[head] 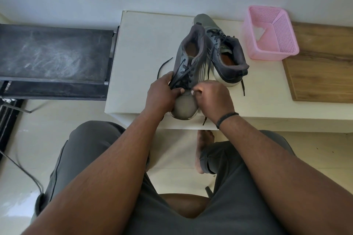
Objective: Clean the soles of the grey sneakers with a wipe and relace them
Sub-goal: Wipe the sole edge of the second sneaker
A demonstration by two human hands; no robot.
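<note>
Two grey sneakers stand on a white low table (145,47). The near sneaker (188,63) points its toe toward me at the table's front edge. My left hand (162,91) grips its left side near the toe, fingers curled over the dark lace (181,74). My right hand (212,95) pinches the lace at the lowest eyelets on the right side. A loose lace end trails left at the sneaker's side. The second sneaker (227,53) stands behind and to the right, laced, its toe pointing away. No wipe shows.
A pink perforated basket (271,32) sits at the table's back right, with a wooden board (321,66) beside it. A dark bench (53,57) stands to the left. My knees and a bare foot (203,150) are below the table edge.
</note>
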